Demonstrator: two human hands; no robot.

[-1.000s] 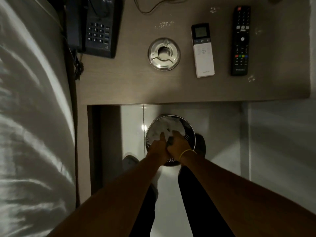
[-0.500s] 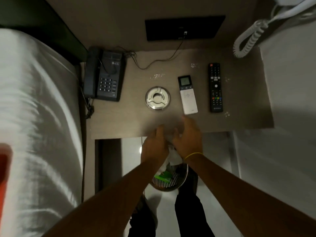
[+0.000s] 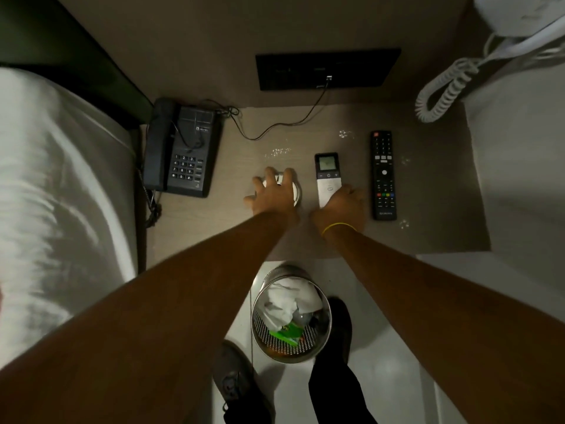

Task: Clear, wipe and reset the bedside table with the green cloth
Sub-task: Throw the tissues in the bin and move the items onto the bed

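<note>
Two hands are out over the bedside table now; the left hand is planted on top of the round metal ashtray, fingers spread wide across it, only the ashtray's right rim peeking out; the right hand sits just right of the ashtray, lying over the near end of the white remote, fingers curled down onto it, though whether they actually grip it I cannot tell; a yellow band circles that wrist. Further right of the ashtray, beyond the white remote, lies the black TV remote, untouched; well left of the ashtray stands the black telephone, its cord trailing toward the wall panel. White crumbs speckle the tabletop just behind the ashtray. Down on the floor, nearer the camera than the ashtray, stands the mesh waste bin, white paper and something green inside; whether that is the green cloth I cannot tell.
</note>
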